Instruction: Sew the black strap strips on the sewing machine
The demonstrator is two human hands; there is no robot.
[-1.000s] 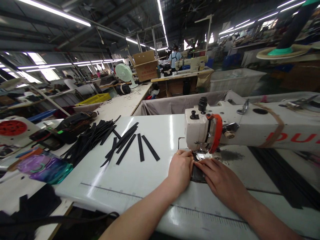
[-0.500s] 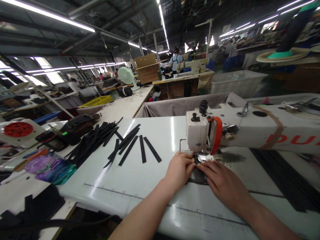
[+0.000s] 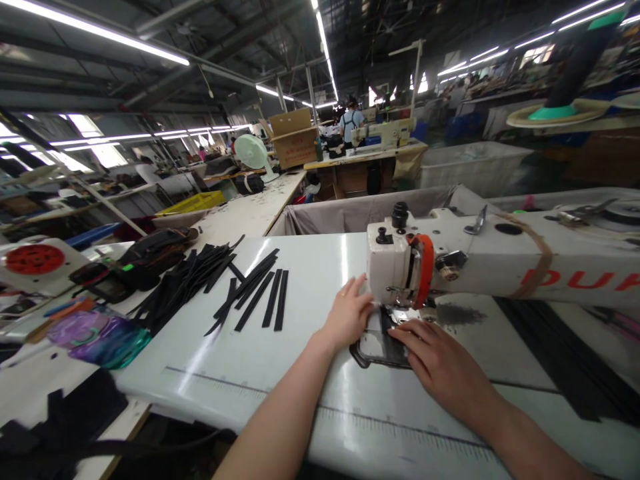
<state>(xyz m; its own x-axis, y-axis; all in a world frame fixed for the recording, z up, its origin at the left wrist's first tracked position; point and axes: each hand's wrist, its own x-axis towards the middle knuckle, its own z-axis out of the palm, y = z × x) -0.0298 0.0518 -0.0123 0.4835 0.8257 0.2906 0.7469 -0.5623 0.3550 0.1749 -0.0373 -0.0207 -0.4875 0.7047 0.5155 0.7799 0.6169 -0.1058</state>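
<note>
A white sewing machine (image 3: 390,260) with an orange guard stands on the pale table. Beside the left of its head is my left hand (image 3: 346,315), its fingers apart and holding nothing visible. My right hand (image 3: 440,353) has its fingers bent together in front of the presser foot, with the fingertips on a small black strip (image 3: 385,320); its thumb is hidden. The strip lies over a metal plate (image 3: 373,345). Further left, several loose black strips (image 3: 255,293) lie on the table, two of them side by side. A bigger heap of strips (image 3: 185,287) is behind them.
Long black bands (image 3: 555,353) lie right of my right hand. At the left are a purple and teal pouch (image 3: 100,337), black cloth pieces (image 3: 75,407) and another machine (image 3: 37,260). A fan (image 3: 251,152), a carton (image 3: 293,140) and a person (image 3: 351,120) are farther back.
My left hand has let go at the presser foot, moved up and left, and opened. More of the metal plate shows. The two nearest loose strips lie closer together and farther left.
</note>
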